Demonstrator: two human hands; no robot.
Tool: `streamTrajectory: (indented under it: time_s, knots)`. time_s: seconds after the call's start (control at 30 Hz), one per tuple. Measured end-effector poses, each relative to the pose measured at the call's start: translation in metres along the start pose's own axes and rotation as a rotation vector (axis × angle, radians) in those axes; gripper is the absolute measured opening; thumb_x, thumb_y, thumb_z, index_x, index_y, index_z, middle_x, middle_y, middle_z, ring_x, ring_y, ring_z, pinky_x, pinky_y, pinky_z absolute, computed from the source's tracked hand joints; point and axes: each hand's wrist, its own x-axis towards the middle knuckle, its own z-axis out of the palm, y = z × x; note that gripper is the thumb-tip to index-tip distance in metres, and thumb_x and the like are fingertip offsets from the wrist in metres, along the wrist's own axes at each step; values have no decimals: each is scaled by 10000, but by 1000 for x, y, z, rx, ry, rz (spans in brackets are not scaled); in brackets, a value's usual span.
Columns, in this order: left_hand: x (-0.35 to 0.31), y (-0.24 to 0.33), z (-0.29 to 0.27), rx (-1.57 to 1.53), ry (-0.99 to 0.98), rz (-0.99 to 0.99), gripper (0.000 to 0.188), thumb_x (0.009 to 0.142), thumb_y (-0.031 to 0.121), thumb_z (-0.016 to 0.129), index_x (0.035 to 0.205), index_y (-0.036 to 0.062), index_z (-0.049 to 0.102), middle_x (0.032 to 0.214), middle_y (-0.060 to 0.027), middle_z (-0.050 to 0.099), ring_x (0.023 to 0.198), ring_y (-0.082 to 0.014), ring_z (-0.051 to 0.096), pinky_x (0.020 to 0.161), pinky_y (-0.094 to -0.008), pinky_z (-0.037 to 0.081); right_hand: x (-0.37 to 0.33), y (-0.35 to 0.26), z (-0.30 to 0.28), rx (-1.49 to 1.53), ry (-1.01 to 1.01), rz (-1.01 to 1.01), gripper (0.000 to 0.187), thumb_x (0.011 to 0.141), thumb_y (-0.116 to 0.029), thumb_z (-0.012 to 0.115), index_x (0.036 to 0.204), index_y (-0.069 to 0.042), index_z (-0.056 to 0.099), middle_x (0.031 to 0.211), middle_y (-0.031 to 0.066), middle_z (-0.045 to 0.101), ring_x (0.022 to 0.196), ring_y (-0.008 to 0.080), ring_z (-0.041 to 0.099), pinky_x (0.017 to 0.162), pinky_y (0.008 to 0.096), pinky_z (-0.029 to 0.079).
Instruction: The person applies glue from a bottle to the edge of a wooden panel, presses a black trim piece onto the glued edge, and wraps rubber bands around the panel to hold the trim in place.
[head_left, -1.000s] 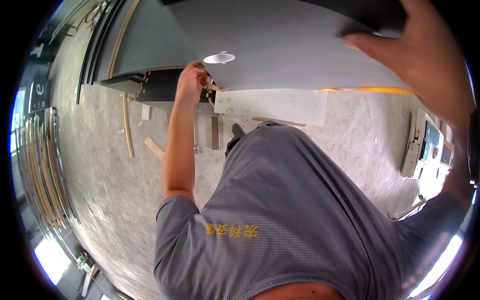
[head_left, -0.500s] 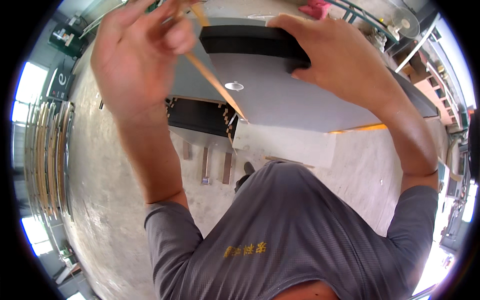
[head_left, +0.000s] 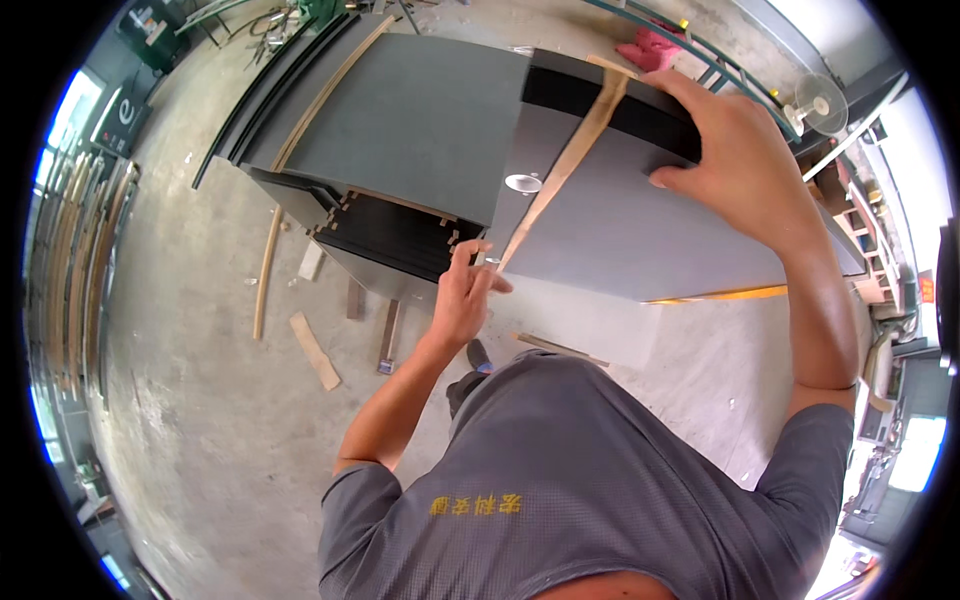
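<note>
A grey panel piece (head_left: 590, 220) with a black top edge and a round cutout (head_left: 522, 184) stands beside a grey cabinet (head_left: 420, 120). My right hand (head_left: 735, 160) grips the panel at the black edge, thumb on the near face, fingers over the far side. A flat tan strip (head_left: 570, 150), like tape, slants down the panel from the top edge. By the strip's lower end is my left hand (head_left: 465, 300), its fingers bent and apart, near the cabinet's corner. Nothing shows held in it. Small tan pieces line the cabinet's dark opening (head_left: 400, 235).
Wooden pieces (head_left: 315, 350) and a long thin stick (head_left: 266, 275) lie on the concrete floor at left. Tall boards (head_left: 90, 280) lean by the left wall. A white fan (head_left: 818, 105) and a pink bundle (head_left: 652, 48) are at the far right. My foot (head_left: 478, 355) is below the cabinet.
My left hand has come down from above the panel to the strip's lower end. The strip now lies against the panel. My right hand keeps its grip; the view has shifted, showing more cabinet.
</note>
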Motion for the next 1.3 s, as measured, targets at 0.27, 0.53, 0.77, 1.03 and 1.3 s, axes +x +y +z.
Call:
streamTrajectory:
  time_s: [0.27, 0.53, 0.77, 1.03, 1.3]
  knots:
    - [97, 127, 25, -543, 283, 524, 310, 892, 7, 711, 1196, -41, 669, 1065, -90, 733, 944, -130, 689, 847, -269, 532, -6, -8, -6, 149, -121, 27, 526, 822, -164, 776, 1274, 6, 569, 949, 213, 680, 863, 362, 645, 821, 390, 487]
    - [95, 138, 37, -776, 215, 417, 276, 852, 21, 773, 1108, -55, 703, 931, -52, 739, 824, -73, 642, 762, -206, 491, -11, -23, -10, 171, -170, 113, 431, 835, -142, 760, 1190, 25, 580, 848, 174, 653, 775, 308, 606, 776, 362, 475]
    - [96, 137, 54, -655, 415, 518, 292, 890, 26, 739, 1171, -45, 705, 1024, -100, 728, 895, -105, 636, 829, -237, 511, -41, -4, 10, -141, 371, -160, 588, 807, -194, 806, 1326, -54, 568, 1290, 155, 597, 1076, 314, 623, 927, 378, 494]
    - [109, 126, 56, -652, 622, 369, 219, 915, 38, 716, 1114, -52, 696, 759, 34, 583, 617, -22, 446, 535, -180, 369, -263, 204, 66, 166, 1549, 561, 578, 957, -93, 621, 1488, -8, 409, 1500, 171, 450, 1398, 282, 419, 1121, 413, 376]
    - [109, 148, 68, -573, 501, 430, 187, 1000, 192, 650, 904, 38, 602, 702, 18, 533, 653, -67, 519, 617, -227, 448, -247, 252, 96, 949, 1471, 522, 400, 978, -87, 651, 1338, 77, 585, 1142, 96, 703, 1017, 111, 642, 921, 236, 489]
